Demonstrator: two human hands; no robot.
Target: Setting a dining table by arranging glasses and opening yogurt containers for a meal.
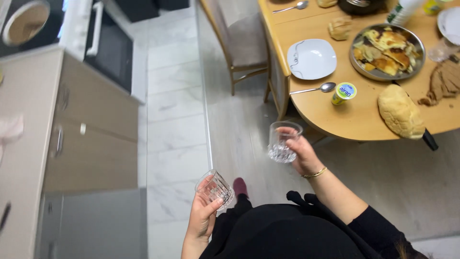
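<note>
Fingers (207, 204) of left hand (201, 218) wrap a clear cut-glass tumbler (215, 188), tilted on its side, held low above the marble floor tiles (175, 134) w/ nothing under it. Right hand (303, 153), gold bracelet at wrist, grips a 2nd tumbler (282, 141) upright, fingers round its far side, just short of the wooden table's (335, 115) near rounded edge, not touching it. Past that, near the table edge: small yogurt-drink cup (344, 92) beside a spoon (315, 88), bread loaf (399, 111) at the near-right edge. Further in: white square plate (311, 58), metal tray of pastry (387, 51). Chair (239, 41) stands at the table's left side.
</note>
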